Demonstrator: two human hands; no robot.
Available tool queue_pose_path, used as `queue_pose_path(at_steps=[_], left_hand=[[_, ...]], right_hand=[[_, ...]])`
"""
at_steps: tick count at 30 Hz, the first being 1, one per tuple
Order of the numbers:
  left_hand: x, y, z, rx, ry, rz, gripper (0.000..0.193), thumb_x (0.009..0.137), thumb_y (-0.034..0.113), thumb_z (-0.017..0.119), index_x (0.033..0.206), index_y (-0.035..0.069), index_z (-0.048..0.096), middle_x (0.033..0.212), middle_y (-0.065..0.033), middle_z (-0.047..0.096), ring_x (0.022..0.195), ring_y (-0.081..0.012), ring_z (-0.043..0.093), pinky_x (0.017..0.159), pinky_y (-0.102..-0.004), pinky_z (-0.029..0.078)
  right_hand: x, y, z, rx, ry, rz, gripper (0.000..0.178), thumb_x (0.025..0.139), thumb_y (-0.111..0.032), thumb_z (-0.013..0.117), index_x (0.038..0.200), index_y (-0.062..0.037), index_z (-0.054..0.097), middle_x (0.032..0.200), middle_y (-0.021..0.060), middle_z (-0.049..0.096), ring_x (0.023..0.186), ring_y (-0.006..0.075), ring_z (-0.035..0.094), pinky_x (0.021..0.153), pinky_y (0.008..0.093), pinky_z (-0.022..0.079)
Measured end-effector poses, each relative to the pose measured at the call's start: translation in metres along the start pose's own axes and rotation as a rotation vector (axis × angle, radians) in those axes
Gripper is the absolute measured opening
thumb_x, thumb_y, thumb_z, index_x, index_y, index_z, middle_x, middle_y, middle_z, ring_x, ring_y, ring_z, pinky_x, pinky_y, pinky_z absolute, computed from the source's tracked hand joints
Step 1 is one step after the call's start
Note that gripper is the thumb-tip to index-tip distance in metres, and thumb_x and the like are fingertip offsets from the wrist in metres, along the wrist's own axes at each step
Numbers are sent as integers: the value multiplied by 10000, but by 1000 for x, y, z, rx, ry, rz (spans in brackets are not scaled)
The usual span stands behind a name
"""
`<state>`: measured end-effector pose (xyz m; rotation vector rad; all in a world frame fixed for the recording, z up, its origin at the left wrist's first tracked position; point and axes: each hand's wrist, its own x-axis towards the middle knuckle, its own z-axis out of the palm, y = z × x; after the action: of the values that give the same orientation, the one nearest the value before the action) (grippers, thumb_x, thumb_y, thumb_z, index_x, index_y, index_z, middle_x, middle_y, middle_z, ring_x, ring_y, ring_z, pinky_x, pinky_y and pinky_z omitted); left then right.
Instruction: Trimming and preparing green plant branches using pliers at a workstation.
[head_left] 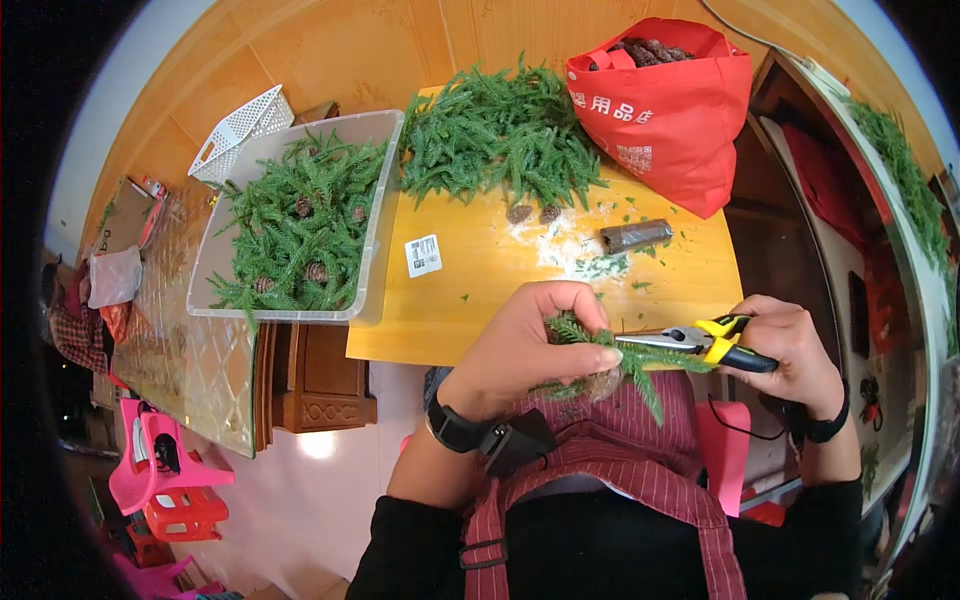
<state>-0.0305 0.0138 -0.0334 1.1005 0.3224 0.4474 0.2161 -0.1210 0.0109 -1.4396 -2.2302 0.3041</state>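
Note:
My left hand (535, 350) is closed round a green artificial pine sprig (650, 375), just off the near edge of the yellow table (430, 310). Part of a brownish pine cone (604, 385) seems to show under the fingers. In my right hand (790, 345) are long-nose pliers (700, 340) with yellow and black handles, their tips pointing left and reaching the sprig by my left thumb. Whether the jaws grip anything is too small to tell. Beyond my hands, a dark brown roll (637, 236) and two small pine cones (519, 214) lie beside scattered white powder (565, 245).
A heap of green pine sprigs (500, 130) covers the table's far side. A red bag (665, 120) of pine cones stands at the far right. On the left, a clear plastic tub (375, 220) holds sprigs with cones. A white label (423, 256) lies near it.

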Motion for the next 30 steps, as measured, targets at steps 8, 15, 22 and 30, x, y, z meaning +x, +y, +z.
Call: queue_pose_path(at_steps=[8,15,22,30], left_hand=[[4,-11,12,759,396,552,175,652,-54,654,760,31,547,703,-61,570,589,-140,566,500,-242,428],[8,-20,5,1366,613,1025,250,593,-37,662,815,38,576,700,-102,550,593,-222,556,496,-281,436],[-2,3,3,209,186,379,135,714,-17,654,779,23,542,727,-54,581,648,-110,571,531,-215,426],[-1,-1,-15,-199,-50,45,168,707,9,674,779,41,526,766,-17,542,531,-46,480,455,-167,361]], right_hand=[[3,-20,11,-92,93,206,267,661,-103,701,598,-8,460,582,132,486,591,311,522,507,360,407],[6,-50,20,-18,15,386,182,710,-93,655,648,-9,506,562,114,477,539,284,492,491,349,380],[8,-31,12,161,18,183,258,703,-154,699,650,-4,496,581,140,470,622,324,527,698,388,448],[12,-10,5,176,-87,70,246,672,-232,735,714,-26,608,609,70,552,647,257,579,783,364,445]])
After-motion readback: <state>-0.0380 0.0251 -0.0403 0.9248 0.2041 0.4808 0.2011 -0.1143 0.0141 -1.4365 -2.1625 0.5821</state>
